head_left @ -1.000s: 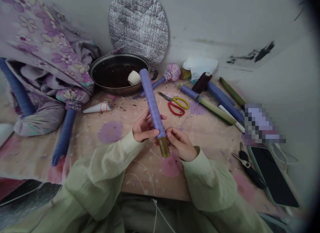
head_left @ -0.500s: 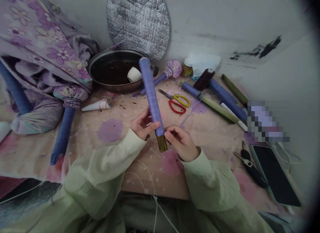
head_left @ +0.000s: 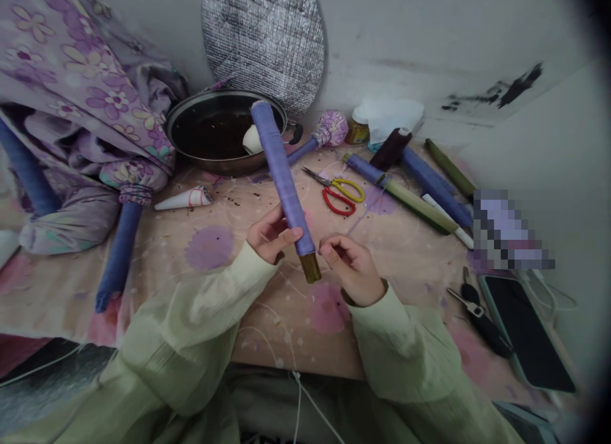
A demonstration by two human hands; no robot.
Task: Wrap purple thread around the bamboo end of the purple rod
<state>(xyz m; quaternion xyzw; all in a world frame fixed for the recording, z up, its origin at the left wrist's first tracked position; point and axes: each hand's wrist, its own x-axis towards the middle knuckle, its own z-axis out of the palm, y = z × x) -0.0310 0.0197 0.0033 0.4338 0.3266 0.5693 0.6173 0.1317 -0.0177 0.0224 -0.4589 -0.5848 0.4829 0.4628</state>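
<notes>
My left hand (head_left: 270, 233) grips a long stick wrapped in purple thread (head_left: 281, 177) near its lower end, where a short bare brownish tip (head_left: 310, 267) sticks out. The stick points up and away toward the pan. My right hand (head_left: 351, 269) is just right of the tip, fingers curled in a pinch; I cannot make out what it pinches, perhaps a thin thread. Both hands hover above the floral table cover (head_left: 210, 247).
A dark metal pan (head_left: 217, 132) with a white cup stands at the back. Yellow-and-red scissors (head_left: 340, 196), several wrapped sticks (head_left: 420, 183), a dark thread spool (head_left: 389, 150), a white cone (head_left: 184, 199), pliers (head_left: 480, 317) and a phone (head_left: 525, 333) lie around. Floral cloth bundles (head_left: 86, 107) sit left.
The stick's top has swung left, leaning more over the pan. My right hand let go of the bare tip and drew slightly right, now pinching beside it.
</notes>
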